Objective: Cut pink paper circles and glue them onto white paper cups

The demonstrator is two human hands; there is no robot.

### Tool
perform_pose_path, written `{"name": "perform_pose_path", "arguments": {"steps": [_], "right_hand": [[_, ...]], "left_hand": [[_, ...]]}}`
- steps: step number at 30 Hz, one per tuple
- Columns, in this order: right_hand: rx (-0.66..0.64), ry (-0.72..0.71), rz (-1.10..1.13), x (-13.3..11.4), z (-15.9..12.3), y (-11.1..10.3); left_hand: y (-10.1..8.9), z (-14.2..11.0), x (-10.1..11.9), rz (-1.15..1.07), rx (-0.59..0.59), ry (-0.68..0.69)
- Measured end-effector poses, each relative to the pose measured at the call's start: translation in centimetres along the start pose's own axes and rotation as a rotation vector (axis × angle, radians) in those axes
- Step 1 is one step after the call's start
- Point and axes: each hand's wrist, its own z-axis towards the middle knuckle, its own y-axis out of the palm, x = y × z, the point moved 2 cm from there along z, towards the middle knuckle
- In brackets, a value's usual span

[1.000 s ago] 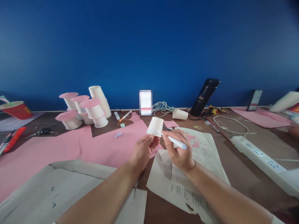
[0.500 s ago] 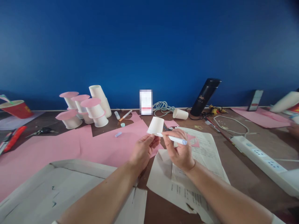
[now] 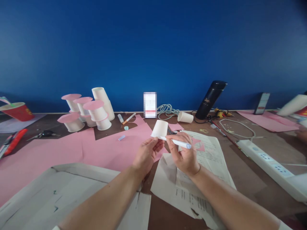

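In the middle of the head view, a white paper cup (image 3: 160, 128) is held upside down and slightly tilted, its wide rim at the bottom. My left hand (image 3: 149, 153) pinches that rim between thumb and fingers. A white pen (image 3: 178, 142) with a pale blue end lies in the closed fingers of my right hand (image 3: 183, 153). Its tip meets the cup's rim near my left thumb; whether it leaves anything there is too small to see. Beneath the hands are pink paper (image 3: 115, 150) and printed sheets (image 3: 211, 150).
Cups topped with pink discs (image 3: 93, 104) stand at the left, beside tall stacked white cups (image 3: 102, 100). A lying cup (image 3: 185, 117), a black flask (image 3: 211, 99) and a power strip (image 3: 266, 158) are rightward. Red-handled cutters (image 3: 15, 140) lie far left. Another person's hand (image 3: 301, 133) shows far right.
Almost nothing differs. The pen's rear end has shifted very slightly left, while the cup and both hands keep their places.
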Motion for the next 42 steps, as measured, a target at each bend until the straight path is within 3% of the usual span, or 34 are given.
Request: {"name": "perform_pose_path", "arguments": {"steps": [42], "right_hand": [[0.033,0.017,0.017,0.31,0.05,0.06]], "left_hand": [[-0.14,0.15,0.07,-0.063,0.037,-0.056]]}}
